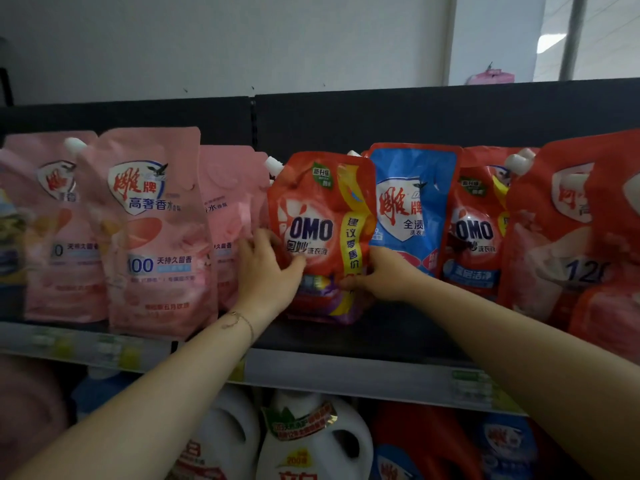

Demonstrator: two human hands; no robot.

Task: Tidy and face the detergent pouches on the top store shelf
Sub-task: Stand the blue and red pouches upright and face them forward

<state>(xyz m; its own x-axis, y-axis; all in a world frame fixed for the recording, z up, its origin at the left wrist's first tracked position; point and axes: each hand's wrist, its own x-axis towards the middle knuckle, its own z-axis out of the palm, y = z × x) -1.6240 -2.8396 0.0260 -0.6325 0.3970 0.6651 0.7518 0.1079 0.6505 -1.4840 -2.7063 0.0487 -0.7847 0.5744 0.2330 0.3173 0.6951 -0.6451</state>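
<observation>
**Inspector:** State the position of the item under handling.

**Clerk:** The red OMO pouch (318,233) stands at the middle of the top shelf (381,337), set back from the front edge, label facing outward. Its white spout points to the upper left. It leans slightly. I cannot tell whether its base touches the shelf deck.

**Inspector:** The hands?

**Clerk:** Both are on that pouch. The left hand (266,271) grips its lower left edge, thumb laid across the front and fingers reaching round the side. The right hand (377,275) pinches the lower right edge, thumb on the yellow band and fingers curled behind. A thin bracelet (242,320) sits on the left wrist.

**Inspector:** Neighbouring stock?

**Clerk:** To the left stand the pink pouches (152,230), upright and facing forward, the nearest one just beside the left hand. To the right, a blue pouch (412,209) stands behind the held pouch's right edge. Next comes a second OMO pouch (474,233), partly hidden by the blue one. Then a large red pouch (571,237) stands nearer the front edge.

**Inspector:** Below?

**Clerk:** A price rail (346,379) with blurred tags runs along the shelf front. White jugs (311,441) stand on the level beneath.
</observation>
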